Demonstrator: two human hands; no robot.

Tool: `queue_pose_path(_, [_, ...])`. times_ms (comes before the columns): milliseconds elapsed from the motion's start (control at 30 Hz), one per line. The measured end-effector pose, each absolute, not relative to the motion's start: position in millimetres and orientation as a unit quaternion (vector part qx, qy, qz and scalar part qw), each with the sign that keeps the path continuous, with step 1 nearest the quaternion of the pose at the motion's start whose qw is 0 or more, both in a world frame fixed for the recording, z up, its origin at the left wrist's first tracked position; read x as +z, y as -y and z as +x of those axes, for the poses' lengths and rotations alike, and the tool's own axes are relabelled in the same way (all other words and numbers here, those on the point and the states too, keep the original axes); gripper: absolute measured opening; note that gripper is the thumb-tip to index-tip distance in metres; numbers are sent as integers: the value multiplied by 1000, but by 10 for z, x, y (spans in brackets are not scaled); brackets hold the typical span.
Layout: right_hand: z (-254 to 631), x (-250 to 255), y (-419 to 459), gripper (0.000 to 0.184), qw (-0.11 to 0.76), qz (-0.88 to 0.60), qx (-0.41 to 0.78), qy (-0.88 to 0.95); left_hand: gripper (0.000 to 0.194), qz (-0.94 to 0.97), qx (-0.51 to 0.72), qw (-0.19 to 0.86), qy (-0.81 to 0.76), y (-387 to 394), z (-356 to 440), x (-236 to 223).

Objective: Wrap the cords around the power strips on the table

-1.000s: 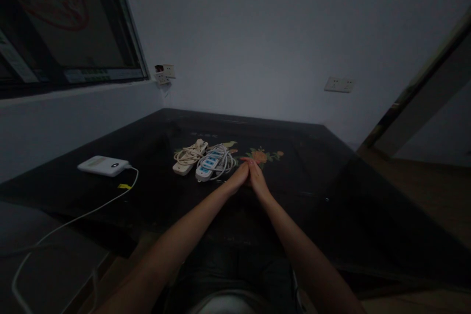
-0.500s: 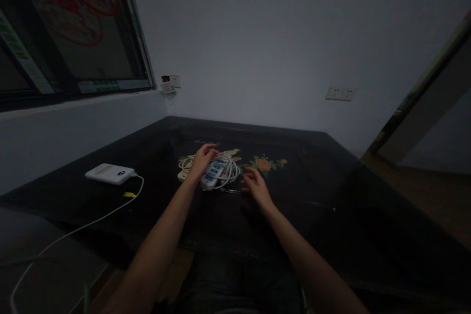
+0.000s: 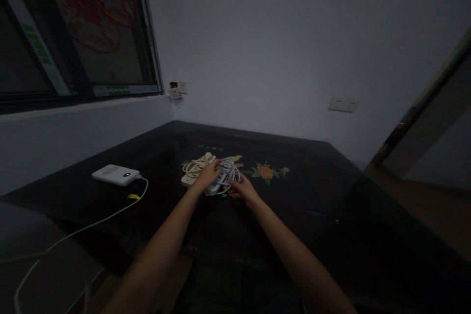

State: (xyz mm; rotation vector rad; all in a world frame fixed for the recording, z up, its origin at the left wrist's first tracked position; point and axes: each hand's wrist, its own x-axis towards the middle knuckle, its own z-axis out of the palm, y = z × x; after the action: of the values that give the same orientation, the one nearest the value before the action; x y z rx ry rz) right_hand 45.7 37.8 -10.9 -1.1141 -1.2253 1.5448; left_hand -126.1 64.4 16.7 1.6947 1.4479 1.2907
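A white power strip with blue sockets [image 3: 216, 187] lies on the dark table, its white cable [image 3: 231, 172] coiled over it. My left hand [image 3: 209, 175] is closed on its left side, with the fingers reaching over the top. At the right edge of the coil, my right hand [image 3: 243, 189] has its thumb on the cable and its fingers curled low beside it. Just left of my left hand rests a second, cream power strip [image 3: 188, 180] with its cable bundled on top; my left hand partly covers it.
On the left of the dark table [image 3: 287, 225] lies a white power bank [image 3: 115, 175] with a white cable [image 3: 106, 218] running off the near edge. Near it is a yellow tag [image 3: 134, 196]. Wall sockets [image 3: 342, 104] and a window [image 3: 99, 24] are beyond.
My right hand has moved left onto the coiled cable. My left hand has shifted from above the strips down onto the blue-socketed one, uncovering more of the cream strip. The view has shifted slightly.
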Motion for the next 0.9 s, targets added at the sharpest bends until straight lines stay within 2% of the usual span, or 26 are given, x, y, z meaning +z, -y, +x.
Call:
queue_pose_path(167, [417, -96, -403, 36, 420, -437, 627, 490, 38, 660, 452, 262, -540, -593, -1262, 154])
queue_pose_path(400, [583, -101, -371, 24, 420, -439, 625, 491, 34, 668, 454, 297, -510, -641, -1263, 112])
queue_pose_path(633, [1250, 31, -157, 24, 401, -452, 620, 500, 28, 681, 441, 391, -434, -505, -922, 66])
queue_pose_path(800, [1827, 91, 55, 31, 367, -455, 620, 523, 36, 696, 404, 488, -336, -266, -660, 93])
queue_pose_path(900, [2007, 70, 143, 34, 357, -452, 615, 538, 37, 685, 386, 522, -332, -186, -600, 122])
